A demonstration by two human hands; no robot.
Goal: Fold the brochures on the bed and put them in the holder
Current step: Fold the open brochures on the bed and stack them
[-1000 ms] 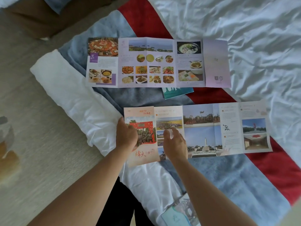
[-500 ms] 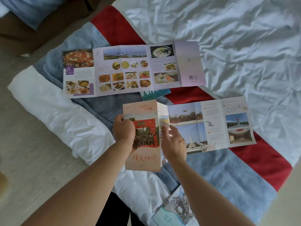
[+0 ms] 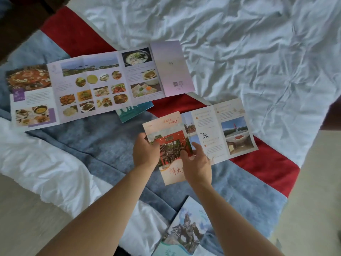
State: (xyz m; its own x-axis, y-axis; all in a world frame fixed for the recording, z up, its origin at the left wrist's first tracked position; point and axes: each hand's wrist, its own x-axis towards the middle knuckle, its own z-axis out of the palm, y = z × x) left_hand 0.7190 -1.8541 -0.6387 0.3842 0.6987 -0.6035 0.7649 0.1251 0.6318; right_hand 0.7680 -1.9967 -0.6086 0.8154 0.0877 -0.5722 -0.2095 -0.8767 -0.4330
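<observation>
A long travel brochure (image 3: 217, 132) lies on the bed, its left cover panel with a red gate picture folded over the panels beside it. My left hand (image 3: 144, 154) grips the cover's left edge. My right hand (image 3: 196, 163) pinches the cover's right side at the fold. A wide food brochure (image 3: 96, 89) lies fully unfolded farther up the bed. A teal brochure (image 3: 132, 112) peeks out from under it. Another folded brochure (image 3: 186, 231) with a statue picture lies near the bottom edge. No holder is in view.
The bed has a rumpled white sheet (image 3: 249, 52) and a runner with red (image 3: 73, 37) and blue-grey (image 3: 96, 141) bands. The mattress edge drops to pale floor (image 3: 22, 218) at the lower left, and more floor (image 3: 313, 191) shows at the right.
The cover panel has been folded further right over the inner panels, so fewer panels show. Both hands moved right with it, and the camera view shifted left and closer.
</observation>
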